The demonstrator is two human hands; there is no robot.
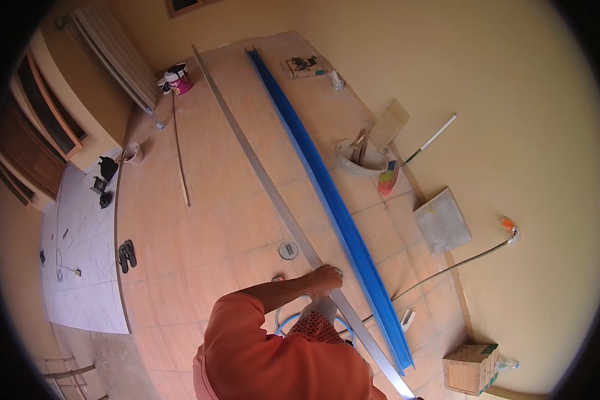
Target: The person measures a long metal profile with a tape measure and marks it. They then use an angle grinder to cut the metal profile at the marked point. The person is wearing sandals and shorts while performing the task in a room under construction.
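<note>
One hand (pixel 325 281) grips one silver bar (pixel 247 151) beside one blue channel (pixel 343 223).

The left arm (pixel 279 292) reaches across to the right, the left hand (pixel 325 281) back upward, its grip unclear.

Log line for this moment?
left hand: gripping long straight silver metal bar | beside bar: long blue channel | surface: orange-tan tiled floor
</note>
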